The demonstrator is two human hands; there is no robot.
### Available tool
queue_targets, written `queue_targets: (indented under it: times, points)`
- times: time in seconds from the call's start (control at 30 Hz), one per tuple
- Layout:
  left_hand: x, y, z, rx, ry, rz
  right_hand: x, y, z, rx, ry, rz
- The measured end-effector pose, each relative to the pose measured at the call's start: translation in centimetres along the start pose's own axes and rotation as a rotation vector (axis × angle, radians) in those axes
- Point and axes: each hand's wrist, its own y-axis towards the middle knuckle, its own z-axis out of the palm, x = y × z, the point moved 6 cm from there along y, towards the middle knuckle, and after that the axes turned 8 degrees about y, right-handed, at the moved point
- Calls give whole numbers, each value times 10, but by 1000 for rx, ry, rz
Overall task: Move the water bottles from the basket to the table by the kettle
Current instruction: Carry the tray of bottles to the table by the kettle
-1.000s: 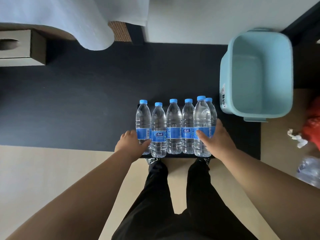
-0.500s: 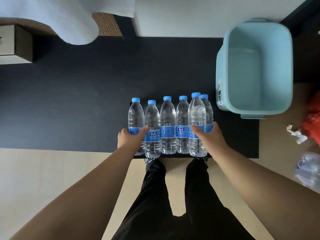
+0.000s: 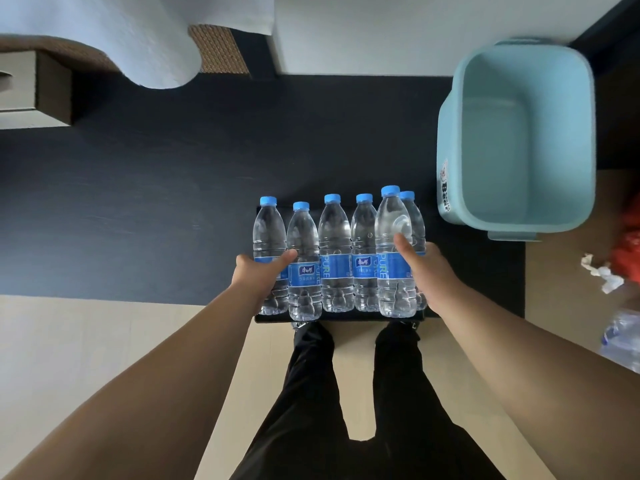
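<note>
1. Six water bottles (image 3: 336, 254) stand upright in a tight row on a small black tray (image 3: 346, 317), which lies near the front edge of the dark bench (image 3: 138, 202).
2. All have blue caps and blue labels; five stand side by side, and the sixth is partly hidden behind the one at the right end.
3. The left hand (image 3: 258, 271) is at the left end of the row. Its grip is closed around the leftmost bottle (image 3: 269, 237) at label height, with the thumb lying across toward the second bottle.
4. The right hand (image 3: 420, 268) is at the right end. Its thumb presses on the front of the tall front bottle (image 3: 393, 251), and the fingers go behind the bottles, so I cannot tell which of the two right bottles they hold.
5. Both forearms reach forward from the lower corners, and the legs in black trousers (image 3: 346, 410) stand just before the bench edge.
6. The light blue basket (image 3: 450, 133) stands on the bench just to the right of the bottles, apart from them, with nothing visible inside it.
7. At the far left sits a brown box (image 3: 34, 91), and a white cloth (image 3: 138, 39) hangs down at the top.
8. On the floor at the right lie crumpled white paper (image 3: 602, 275) and something red (image 3: 628, 254).
</note>
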Motion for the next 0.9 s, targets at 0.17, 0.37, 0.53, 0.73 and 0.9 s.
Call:
queue_targets:
  times: [0.17,0.37,0.53,0.73,0.9]
  points:
    - [4,-5,-9,-40,-5,67,-7,-8,4,25,22,14]
    - [2,-12,-12,-70,6,174,0,-26,10,-14,16,-65]
    - [4,-23,-23,-90,-8,189,16,-42,11,-8,15,-146]
    - [-8,-50,-61,-99,49,190,45,-76,13,15,-4,-206]
    - [-21,-78,-97,-119,66,232,82,-108,11,3,-12,-268]
